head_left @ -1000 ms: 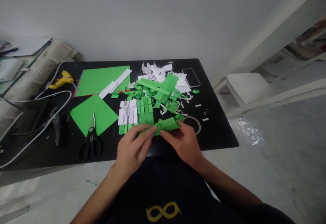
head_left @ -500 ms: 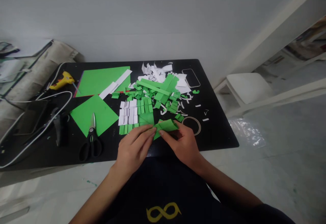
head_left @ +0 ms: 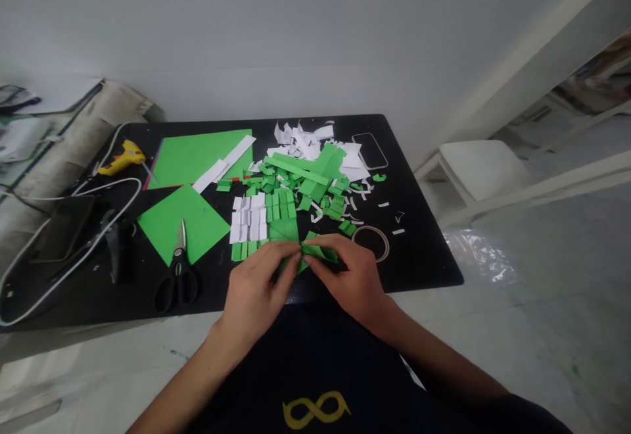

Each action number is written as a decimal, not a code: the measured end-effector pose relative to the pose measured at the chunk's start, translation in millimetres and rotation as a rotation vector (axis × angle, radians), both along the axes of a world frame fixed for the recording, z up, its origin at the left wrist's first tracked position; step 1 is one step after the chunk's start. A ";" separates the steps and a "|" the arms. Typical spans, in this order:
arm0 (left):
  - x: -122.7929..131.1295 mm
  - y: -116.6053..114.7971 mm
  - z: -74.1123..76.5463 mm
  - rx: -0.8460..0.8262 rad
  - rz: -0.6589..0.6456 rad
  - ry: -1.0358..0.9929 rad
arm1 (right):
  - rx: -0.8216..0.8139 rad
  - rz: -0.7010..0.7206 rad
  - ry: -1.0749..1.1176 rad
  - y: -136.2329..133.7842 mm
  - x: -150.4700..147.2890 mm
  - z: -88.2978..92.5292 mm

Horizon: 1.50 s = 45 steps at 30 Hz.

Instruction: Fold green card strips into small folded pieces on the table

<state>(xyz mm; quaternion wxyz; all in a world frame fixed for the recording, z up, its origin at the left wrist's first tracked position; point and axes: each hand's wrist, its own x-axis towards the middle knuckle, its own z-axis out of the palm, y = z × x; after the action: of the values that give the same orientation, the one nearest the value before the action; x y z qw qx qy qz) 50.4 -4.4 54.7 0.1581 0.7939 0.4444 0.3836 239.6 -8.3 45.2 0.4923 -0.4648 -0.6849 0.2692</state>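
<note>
A folded piece of green paper (head_left: 327, 254) is pinched between my two hands near the front edge of the table. My left hand (head_left: 261, 279) closes its thumb and fingertips on the paper's left part. On the right part, my right hand (head_left: 352, 273) pinches with thumb and forefinger; its other fingers are hidden behind. Just beyond my left hand lies a sheet with rows of pleated white paper pieces (head_left: 249, 218) and pleated green paper pieces (head_left: 280, 205) on it. My fingers cover its near right corner.
Green paper scraps (head_left: 320, 181) and white scraps (head_left: 303, 141) are heaped behind my hands. A tape roll (head_left: 371, 243) lies at right. Scissors (head_left: 177, 273) rest partly on a green sheet (head_left: 197, 214). A yellow glue gun (head_left: 125, 158) and white cable (head_left: 116, 220) are at left.
My right forefinger has moved left over the green paper, and both hands' fingertips are now closer together. The paper's raised right flap has dropped lower.
</note>
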 end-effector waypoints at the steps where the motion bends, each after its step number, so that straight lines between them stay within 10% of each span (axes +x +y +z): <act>1: 0.1 0.2 1.1 -0.012 0.003 0.007 | 0.009 0.004 -0.019 0.2 0.4 -0.8; 45: -5.7 8.5 17.4 -0.218 -0.017 0.243 | -0.167 0.189 -0.201 11.7 7.9 7.0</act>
<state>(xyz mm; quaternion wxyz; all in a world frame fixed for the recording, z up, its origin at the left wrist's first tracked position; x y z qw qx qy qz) 44.7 4.0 72.1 0.1916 0.8164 0.4924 0.2332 247.5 3.3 52.3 0.3533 -0.4623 -0.7466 0.3226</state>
